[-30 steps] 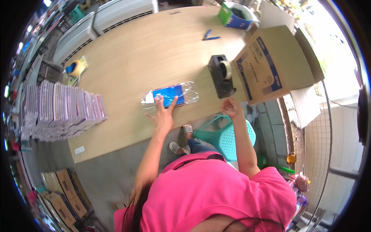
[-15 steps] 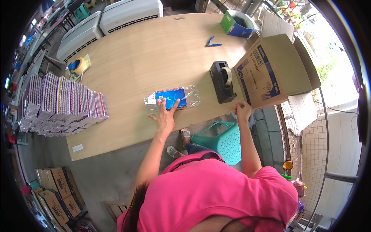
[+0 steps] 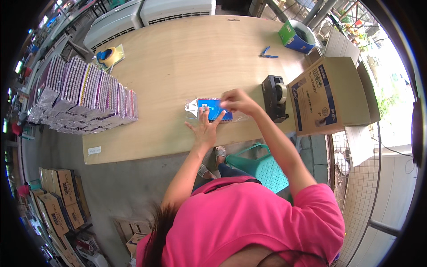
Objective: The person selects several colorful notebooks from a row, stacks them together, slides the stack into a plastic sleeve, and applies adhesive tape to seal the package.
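A blue spiral notebook [image 3: 214,116], in loose clear plastic wrap [image 3: 191,111], lies flat near the table's front edge. My left hand [image 3: 206,131] rests on it with the fingers spread, pressing its near left part. Above the notebook's right end is my right hand [image 3: 240,102], its fingers closed in a pinch; whatever is between them is too small to make out. To the right of that hand stands a black tape dispenser [image 3: 272,100] with a roll of tape [image 3: 281,93].
Stacks of plastic-wrapped spiral notebooks [image 3: 84,95] fill the table's left side, with a yellow tape roll [image 3: 110,56] behind them. An open cardboard box [image 3: 318,95] stands at the right. Blue pliers [image 3: 268,54] and a green-blue box [image 3: 297,38] lie farther back. A teal stool [image 3: 264,169] is below.
My right hand has moved left and away from me, from the table edge below the tape dispenser to over the notebook. My left hand stays on the notebook. The whole view has shifted.
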Demonstrator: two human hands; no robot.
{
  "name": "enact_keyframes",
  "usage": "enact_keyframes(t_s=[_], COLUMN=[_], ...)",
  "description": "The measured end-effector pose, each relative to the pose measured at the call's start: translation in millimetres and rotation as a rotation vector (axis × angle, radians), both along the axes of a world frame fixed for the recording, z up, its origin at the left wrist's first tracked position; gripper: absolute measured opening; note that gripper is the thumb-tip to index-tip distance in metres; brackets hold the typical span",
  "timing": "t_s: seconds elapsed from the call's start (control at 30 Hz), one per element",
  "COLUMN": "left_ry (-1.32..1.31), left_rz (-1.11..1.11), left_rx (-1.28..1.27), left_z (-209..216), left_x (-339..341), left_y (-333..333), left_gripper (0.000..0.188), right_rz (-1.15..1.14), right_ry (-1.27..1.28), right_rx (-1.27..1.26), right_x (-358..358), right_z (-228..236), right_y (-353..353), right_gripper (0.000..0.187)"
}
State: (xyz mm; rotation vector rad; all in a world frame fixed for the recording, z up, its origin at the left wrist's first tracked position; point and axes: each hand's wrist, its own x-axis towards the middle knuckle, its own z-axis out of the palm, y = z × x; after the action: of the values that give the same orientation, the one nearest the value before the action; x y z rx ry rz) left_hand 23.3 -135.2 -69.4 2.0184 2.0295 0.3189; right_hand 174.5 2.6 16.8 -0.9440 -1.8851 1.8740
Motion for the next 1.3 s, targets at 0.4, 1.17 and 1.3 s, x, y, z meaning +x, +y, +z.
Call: enact_keyframes(t_s=[0.4,1.17,1.3], left_ry=[-0.060,-1.161,-0.798], left_rz=[0.323,-0.203,-0.273], left_rx=[0.143,0.191,0.424], left_z=[-9.2,-47.6,-38.2], left_x=[-43.2,41.8,14.8], left_y=[-40.3,22.1,15.8], left_gripper=[0.081,0.111,0.100], right_rz=[0.204,-0.586,-0.492], right_ry=[-0.899,0.309,-0.126], right_rx=[0.971,0.380,0.977], right_x=[-32.7,42.5,81.1], right_z=[-48.1,-143.2,-132.9], right_y=[20.5,-62.3,-62.0], right_gripper=[0.075,0.106,0.110])
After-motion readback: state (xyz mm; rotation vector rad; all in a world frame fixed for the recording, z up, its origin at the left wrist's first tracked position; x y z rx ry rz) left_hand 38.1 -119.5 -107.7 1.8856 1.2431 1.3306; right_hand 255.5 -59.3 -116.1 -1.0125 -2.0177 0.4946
